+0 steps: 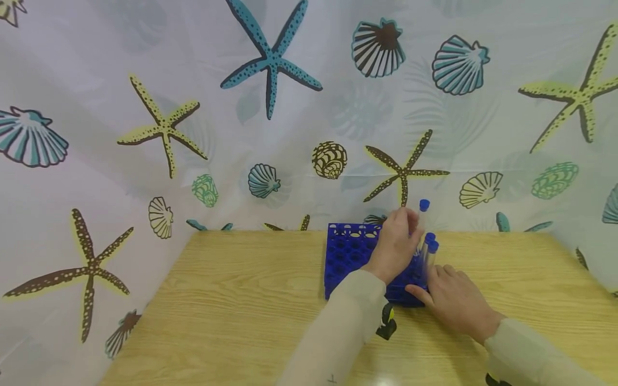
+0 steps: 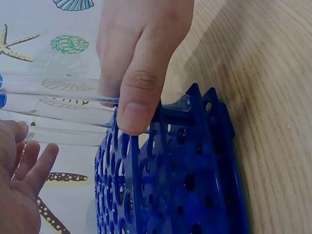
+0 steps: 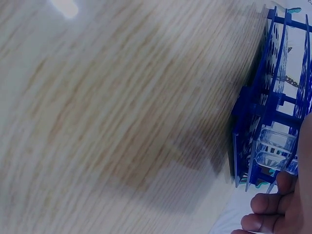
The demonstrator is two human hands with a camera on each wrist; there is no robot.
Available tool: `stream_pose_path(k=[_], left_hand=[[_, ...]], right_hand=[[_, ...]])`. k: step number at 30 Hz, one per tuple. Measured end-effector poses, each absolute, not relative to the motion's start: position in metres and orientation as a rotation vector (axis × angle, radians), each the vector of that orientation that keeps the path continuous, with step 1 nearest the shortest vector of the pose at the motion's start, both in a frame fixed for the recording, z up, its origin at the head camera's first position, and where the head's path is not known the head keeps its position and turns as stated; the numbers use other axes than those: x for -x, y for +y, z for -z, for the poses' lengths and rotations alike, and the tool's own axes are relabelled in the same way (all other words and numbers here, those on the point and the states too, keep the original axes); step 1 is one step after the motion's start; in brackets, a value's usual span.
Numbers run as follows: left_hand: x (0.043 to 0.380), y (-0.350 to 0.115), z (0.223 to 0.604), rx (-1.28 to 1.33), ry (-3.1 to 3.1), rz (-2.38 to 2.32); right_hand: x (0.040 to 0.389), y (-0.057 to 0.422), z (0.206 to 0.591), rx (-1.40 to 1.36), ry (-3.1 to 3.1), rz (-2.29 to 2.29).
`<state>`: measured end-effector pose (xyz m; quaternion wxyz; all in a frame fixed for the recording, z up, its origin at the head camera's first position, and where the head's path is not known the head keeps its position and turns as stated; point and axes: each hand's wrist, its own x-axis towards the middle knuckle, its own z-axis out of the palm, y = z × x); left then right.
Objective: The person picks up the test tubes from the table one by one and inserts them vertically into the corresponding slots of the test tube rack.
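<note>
With our left hand (image 1: 393, 246) closely pinching a capped tube (image 1: 422, 219) at the blue rack's (image 1: 338, 276) two o'clock and our right hand (image 1: 458, 301) gripping its four-o'clock corner, we should keep clear of the neighbouring tubes (image 1: 429, 261).

At nine o'clock from the blue rack (image 1: 343, 262) we could pass low over the desk (image 1: 251, 284). At twelve the curtain (image 1: 289, 206) rises behind it. Our left sleeve (image 1: 338, 327) slants in from seven, putting the left grip (image 1: 395, 244) over the rack's one-o'clock holes; capped tubes (image 1: 429, 261) stand up at three, and our right grip (image 1: 458, 303) blocks four.
</note>
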<state>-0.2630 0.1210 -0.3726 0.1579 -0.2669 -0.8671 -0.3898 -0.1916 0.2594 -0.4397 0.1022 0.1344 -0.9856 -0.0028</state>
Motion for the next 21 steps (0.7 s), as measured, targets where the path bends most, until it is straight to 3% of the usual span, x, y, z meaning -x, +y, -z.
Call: stream_pose_path(k=[21], left_hand=[[0.259,0.128,0.390,0.699,-2.586,1.080]], right_hand=[[0.189,0.258,0.438,-0.375,-2.934,0.004]])
